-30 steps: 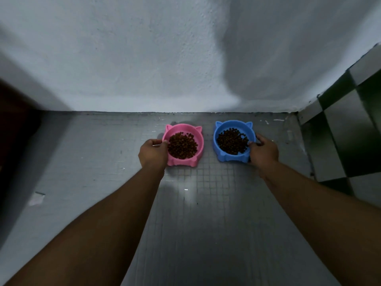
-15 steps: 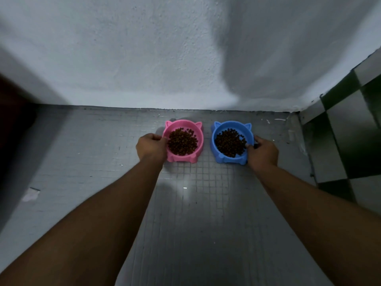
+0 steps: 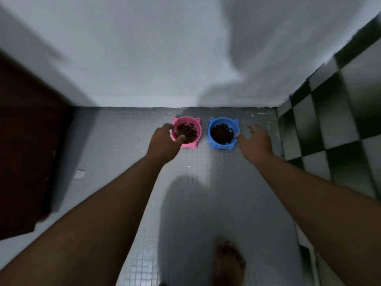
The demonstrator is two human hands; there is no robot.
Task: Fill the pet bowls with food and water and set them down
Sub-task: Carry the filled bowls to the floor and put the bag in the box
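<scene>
Right hand [image 3: 255,141] opened beside blue bowl [image 3: 221,147], tiled floor [image 3: 127,141]

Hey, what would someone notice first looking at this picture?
Two cat-eared bowls of brown kibble sit side by side on the grey tiled floor by the wall: pink bowl left, blue bowl right. The left hand curves at the pink rim; the right hand spreads open beside the blue.
</scene>
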